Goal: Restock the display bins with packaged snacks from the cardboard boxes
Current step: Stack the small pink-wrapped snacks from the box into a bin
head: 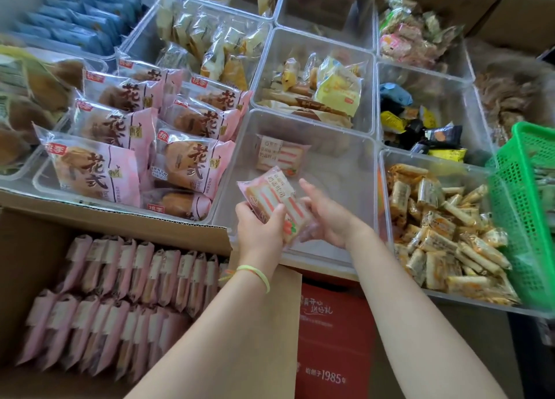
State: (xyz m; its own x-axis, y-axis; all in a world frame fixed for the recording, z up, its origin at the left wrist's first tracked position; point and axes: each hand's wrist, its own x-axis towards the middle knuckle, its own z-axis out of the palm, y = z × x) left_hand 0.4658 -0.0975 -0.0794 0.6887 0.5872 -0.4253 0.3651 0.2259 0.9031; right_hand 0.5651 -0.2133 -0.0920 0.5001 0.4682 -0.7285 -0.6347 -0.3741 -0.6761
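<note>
Centre clear bin [354, 248]: 1 pkt in. Left hand [260, 227] grips sandwich pkt [274, 202]; right hand [326, 215] half-curled, touching it. Box [33, 242] lower left near full.

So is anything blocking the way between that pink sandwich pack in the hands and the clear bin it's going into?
Nothing visible. The left hand holds the pink sandwich-cake packet over the near edge of the clear plastic bin, the right hand touching it. The bin is open-topped and holds only one matching packet at its far side.
</note>
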